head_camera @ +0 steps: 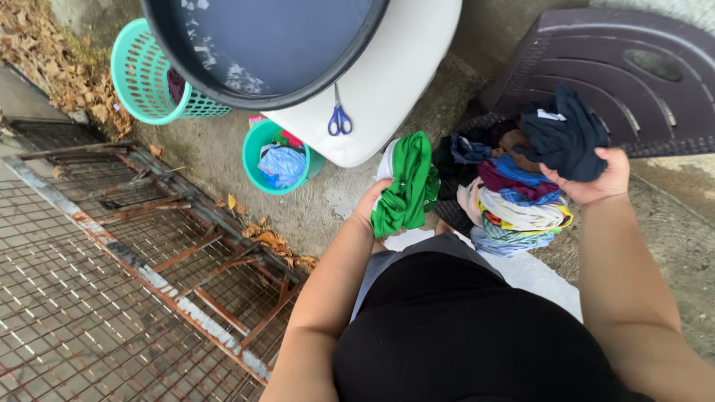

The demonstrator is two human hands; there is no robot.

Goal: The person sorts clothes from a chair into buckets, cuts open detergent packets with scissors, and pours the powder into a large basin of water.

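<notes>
Holding two bundles: your left hand (370, 211) grips the green garment (406, 186), your right hand (592, 179) is closed on the dark navy garment (567, 134) above the clothes pile (514, 201). Risk: dangling green cloth drags on wet concrete; pile tips if bumped.

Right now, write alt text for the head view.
Seen from above, a person's left hand grips a bunched green cloth while the right hand holds a dark navy garment over a pile of mixed-coloured clothes, beside a large dark round tub.
</notes>
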